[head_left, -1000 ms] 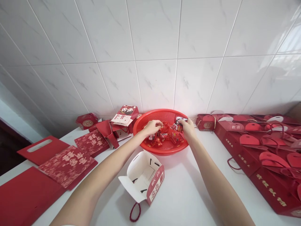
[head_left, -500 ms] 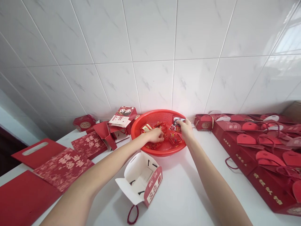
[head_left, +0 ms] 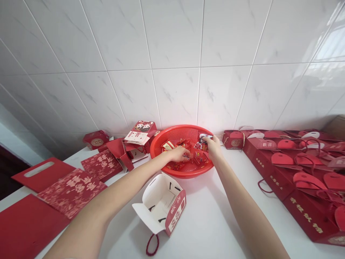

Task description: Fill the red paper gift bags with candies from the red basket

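Observation:
Over the red plastic basket (head_left: 183,176), my left hand (head_left: 181,154) reaches in among red-wrapped candies (head_left: 201,158). Its fingers are bent down and closed on a wrapped candy, which they partly hide. At the basket's right side, my right hand (head_left: 214,145) pinches a shiny packet (head_left: 202,142) with a red, black and silver wrapper. A cream and yellow packet (head_left: 168,145) lies in the basket's left part. In front of the basket stands an open gift box (head_left: 176,212), white inside and red outside, with its flaps spread and a dark red cord loop at the near end.
Rows of closed red gift boxes (head_left: 280,180) fill the right side of the white table (head_left: 207,216). On the left lie flat red bags (head_left: 72,190), with folded boxes (head_left: 138,138) and a small red box (head_left: 96,139) behind. A tiled wall (head_left: 175,90) rises along the back.
My left hand has shifted slightly right among the candies, its fingers reaching further down. My right hand keeps the shiny packet at nearly the same spot. The open box has not moved.

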`<state>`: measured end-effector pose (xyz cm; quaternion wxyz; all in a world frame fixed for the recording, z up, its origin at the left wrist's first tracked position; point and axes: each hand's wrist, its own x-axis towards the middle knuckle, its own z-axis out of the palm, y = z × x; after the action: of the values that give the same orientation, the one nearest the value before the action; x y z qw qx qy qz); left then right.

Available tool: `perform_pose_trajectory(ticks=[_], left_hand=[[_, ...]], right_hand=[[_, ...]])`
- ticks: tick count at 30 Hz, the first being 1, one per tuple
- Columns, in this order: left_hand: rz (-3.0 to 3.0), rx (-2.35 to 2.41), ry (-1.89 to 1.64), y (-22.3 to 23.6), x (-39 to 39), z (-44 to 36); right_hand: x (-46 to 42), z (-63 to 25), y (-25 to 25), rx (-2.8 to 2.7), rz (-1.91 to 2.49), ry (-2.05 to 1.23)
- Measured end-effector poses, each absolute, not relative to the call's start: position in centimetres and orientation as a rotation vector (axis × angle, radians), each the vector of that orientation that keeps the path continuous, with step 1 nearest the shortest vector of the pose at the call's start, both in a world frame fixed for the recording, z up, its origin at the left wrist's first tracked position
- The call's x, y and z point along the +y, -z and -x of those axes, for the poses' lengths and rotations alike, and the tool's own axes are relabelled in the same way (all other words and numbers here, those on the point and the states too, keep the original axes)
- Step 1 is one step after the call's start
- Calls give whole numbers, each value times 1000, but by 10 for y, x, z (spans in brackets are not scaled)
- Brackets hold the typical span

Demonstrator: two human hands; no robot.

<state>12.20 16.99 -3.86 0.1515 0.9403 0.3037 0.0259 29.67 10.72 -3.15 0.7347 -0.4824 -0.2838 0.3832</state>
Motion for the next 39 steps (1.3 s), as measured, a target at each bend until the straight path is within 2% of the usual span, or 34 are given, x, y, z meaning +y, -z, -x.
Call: perform_pose_trajectory(ticks=[11,31,39], left_hand=[[-2811,1138,-300,20,166,-124],[-2815,789,74,31,176,-173],[-2798,737,13,31,166,-167]], right_hand=[[107,-297,31,-585,1056,-836],[107,-296,28,-544,1023,-771],[106,-294,29,-547,1029,-765]])
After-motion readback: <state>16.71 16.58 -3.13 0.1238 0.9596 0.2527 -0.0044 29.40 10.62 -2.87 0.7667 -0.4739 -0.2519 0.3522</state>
